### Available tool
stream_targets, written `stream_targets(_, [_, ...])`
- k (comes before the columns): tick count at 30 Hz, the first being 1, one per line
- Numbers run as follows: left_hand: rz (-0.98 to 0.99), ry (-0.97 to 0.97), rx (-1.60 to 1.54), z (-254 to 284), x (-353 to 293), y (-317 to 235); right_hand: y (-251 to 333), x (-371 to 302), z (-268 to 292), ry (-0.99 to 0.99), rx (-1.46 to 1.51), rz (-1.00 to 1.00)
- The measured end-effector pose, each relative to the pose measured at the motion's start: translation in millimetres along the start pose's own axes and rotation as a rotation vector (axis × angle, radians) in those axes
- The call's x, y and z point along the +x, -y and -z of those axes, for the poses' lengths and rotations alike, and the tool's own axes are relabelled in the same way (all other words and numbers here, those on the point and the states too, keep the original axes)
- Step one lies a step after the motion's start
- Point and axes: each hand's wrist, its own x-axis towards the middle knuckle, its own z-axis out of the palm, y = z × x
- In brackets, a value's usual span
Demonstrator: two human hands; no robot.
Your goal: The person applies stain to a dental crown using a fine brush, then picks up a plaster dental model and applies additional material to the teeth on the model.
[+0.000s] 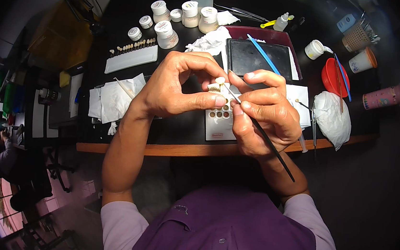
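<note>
My left hand [180, 82] is closed, with thumb and index finger pinching a small off-white tooth-shaped piece [220, 80]. A ridged cream part [214, 87] shows just under it; whether the two are joined I cannot tell. In my right hand [269, 110] is a thin brush with a long dark handle [274, 151], gripped by thumb and fingers. Its tip reaches up to the tooth-shaped piece, and the fingers of both hands come close together there. Below them lies a pale palette [217, 134] with several small round wells of brownish material, partly covered by the hands.
Several lidded jars [166, 35] stand at the back left, behind a strip of tooth shade samples [131, 59]. A black tray [247, 57] holds a blue-handled tool [263, 55]. On the right are a red bowl [333, 77], a crumpled white bag [331, 119] and a pink cylinder [383, 100].
</note>
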Motion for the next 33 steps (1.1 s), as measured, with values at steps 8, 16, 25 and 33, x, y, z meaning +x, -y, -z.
stream_targets(8, [0.009, -0.009, 0.005, 0.0, -1.0, 0.7, -0.4, -1.3, 2.1, 0.022, -0.008, -0.005])
stream_targets(16, [-0.115, -0.070, -0.001, -4.5, 2.2, 6.8, 0.1, -0.3, 0.6, 0.010, -0.011, -0.014])
stream_targets(25, [-0.108, -0.075, 0.001, -4.9, 1.8, 5.6, 0.1, -1.2, 1.8, 0.014, -0.002, -0.011])
stream_targets(33, [-0.055, -0.027, 0.048, -0.3, -0.1, 0.7, -0.4, 0.2, -1.0, -0.002, 0.029, -0.017])
